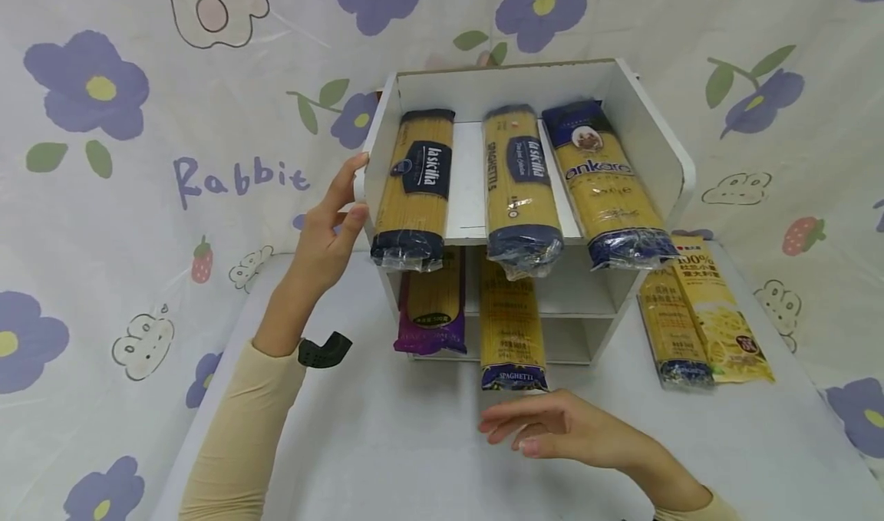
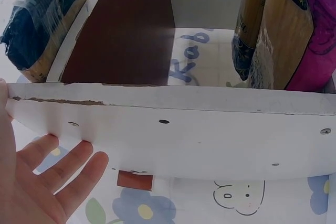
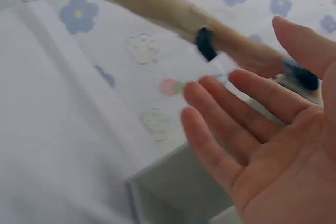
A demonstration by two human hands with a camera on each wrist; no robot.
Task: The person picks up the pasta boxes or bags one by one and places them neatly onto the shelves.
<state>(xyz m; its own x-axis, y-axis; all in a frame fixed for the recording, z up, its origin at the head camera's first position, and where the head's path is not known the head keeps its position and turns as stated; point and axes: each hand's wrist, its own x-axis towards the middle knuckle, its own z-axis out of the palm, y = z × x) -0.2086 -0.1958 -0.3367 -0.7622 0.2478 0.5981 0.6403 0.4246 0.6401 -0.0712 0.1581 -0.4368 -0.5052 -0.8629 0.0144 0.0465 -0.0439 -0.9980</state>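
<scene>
My left hand (image 1: 328, 233) rests against the left side panel of a white shelf unit (image 1: 680, 160); in the left wrist view its extended fingers (image 2: 73, 163) touch the panel's outer face. My right hand (image 1: 569, 429), holding nothing, hovers in front of the shelf with fingers loosely extended, its palm visible in the right wrist view. Just beyond it a spaghetti pack (image 1: 512, 329) sticks out of a lower compartment. Left of that pack is a purple-ended pasta pack (image 1: 431, 306). On top lie two la sicilia spaghetti packs (image 1: 417, 176) (image 1: 519, 183) and a blue-and-yellow ankara pack (image 1: 608, 183).
To the right of the shelf, a spaghetti pack (image 1: 673, 329) and a yellow pasta bag (image 1: 721, 314) lie on the white table (image 1: 387, 436). A cloth (image 1: 228, 122) printed with flowers and rabbits hangs behind. A dark band piece (image 1: 324, 351) sits at the left wrist.
</scene>
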